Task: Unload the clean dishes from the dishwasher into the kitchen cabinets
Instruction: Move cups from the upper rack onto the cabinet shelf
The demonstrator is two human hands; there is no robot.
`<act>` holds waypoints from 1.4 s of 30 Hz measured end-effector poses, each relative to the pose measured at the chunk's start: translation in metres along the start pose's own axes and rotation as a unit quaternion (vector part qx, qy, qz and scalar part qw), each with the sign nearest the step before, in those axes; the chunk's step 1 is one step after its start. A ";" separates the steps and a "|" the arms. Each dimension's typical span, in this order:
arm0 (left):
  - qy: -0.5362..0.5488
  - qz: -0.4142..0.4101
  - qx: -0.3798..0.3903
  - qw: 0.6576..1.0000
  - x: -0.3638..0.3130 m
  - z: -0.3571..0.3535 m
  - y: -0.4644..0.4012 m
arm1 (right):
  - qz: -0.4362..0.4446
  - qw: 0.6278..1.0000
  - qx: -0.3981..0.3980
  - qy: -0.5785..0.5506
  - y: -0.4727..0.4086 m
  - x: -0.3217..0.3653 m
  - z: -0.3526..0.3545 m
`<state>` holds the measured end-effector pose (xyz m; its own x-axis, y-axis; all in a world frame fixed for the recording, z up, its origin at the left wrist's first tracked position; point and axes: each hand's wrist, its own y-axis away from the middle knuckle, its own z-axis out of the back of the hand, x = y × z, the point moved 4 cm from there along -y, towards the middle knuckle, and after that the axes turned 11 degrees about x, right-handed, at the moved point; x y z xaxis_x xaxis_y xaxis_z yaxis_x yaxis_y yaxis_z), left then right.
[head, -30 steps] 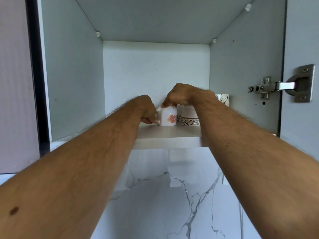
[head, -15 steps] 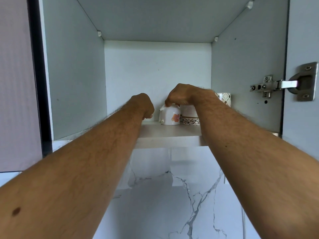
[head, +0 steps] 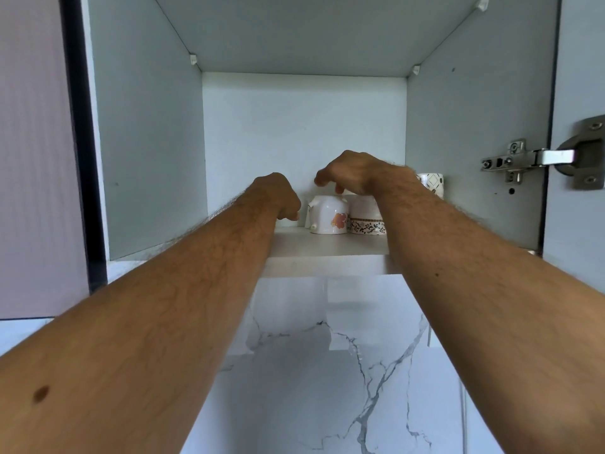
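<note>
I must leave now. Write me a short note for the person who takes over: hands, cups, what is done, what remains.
Left hand: loosely curled, holds nothing, beside the flower cup.
Right hand: above that cup, one fingertip at its base, no grip.
Cups: the flower cup and the banded cup stand upside down, side by side on the cabinet shelf; a third cup shows behind the right wrist.
Done: these cups are stored.
Left: dishwasher not in view; check it.

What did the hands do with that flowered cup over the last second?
The left hand let go of the flowered cup and drew back left, now apart from it. The right hand lifted off its top; one fingertip seems barely to touch it. The cup moved slightly deeper onto the shelf. The patterned cup stayed put.
</note>
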<state>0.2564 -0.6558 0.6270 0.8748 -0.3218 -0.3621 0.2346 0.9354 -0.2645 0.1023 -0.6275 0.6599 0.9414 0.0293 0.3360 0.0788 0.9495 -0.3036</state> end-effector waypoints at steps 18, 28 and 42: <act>0.009 -0.043 -0.154 0.987 -0.001 0.027 0.098 | 0.038 0.985 -0.165 0.043 0.122 0.011 -0.005; 0.049 -0.065 -0.136 0.987 0.018 0.006 0.177 | 0.003 0.964 -0.251 0.086 0.222 0.029 -0.021; 0.046 -0.086 -0.189 0.977 -0.018 -0.045 0.346 | -0.078 0.964 -0.237 0.096 0.400 0.001 -0.053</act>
<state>0.3028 -0.3325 0.5022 0.7902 -0.4972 -0.3583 0.1852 0.7510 -0.6337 0.1523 -0.2640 0.4918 0.9459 -0.2035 0.2527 0.3218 0.6865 -0.6520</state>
